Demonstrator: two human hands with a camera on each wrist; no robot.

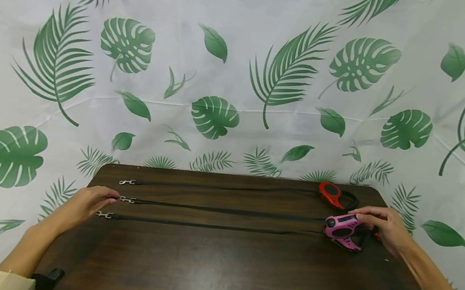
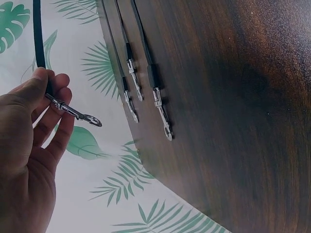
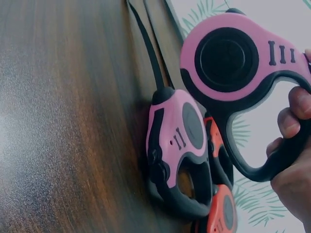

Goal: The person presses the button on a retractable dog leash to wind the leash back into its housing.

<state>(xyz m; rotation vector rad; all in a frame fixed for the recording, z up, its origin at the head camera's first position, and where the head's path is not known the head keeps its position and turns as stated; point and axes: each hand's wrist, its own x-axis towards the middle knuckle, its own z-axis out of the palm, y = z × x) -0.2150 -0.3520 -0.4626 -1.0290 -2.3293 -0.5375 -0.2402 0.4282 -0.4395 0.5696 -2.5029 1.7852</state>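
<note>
My right hand (image 1: 387,227) grips the black loop handle of a pink and black retractable dog leash (image 3: 265,41), held above the table at the right. My left hand (image 1: 92,202) pinches the black strap (image 2: 39,34) of a leash just behind its silver snap hook (image 2: 73,112), at the table's left edge. Below the raised leash, another pink retractable leash (image 3: 167,116) lies on the wood. Three silver snap hooks lie beside my left hand, the nearest being a larger hook (image 2: 163,116). The raised leash overlaps the lying pink one in the head view.
A red retractable leash (image 1: 330,193) lies at the back right corner, with a second red leash (image 3: 224,211) near it. Black straps (image 1: 212,227) run across the dark wooden table (image 1: 213,281). Behind stands a white leaf-print cloth (image 1: 233,76).
</note>
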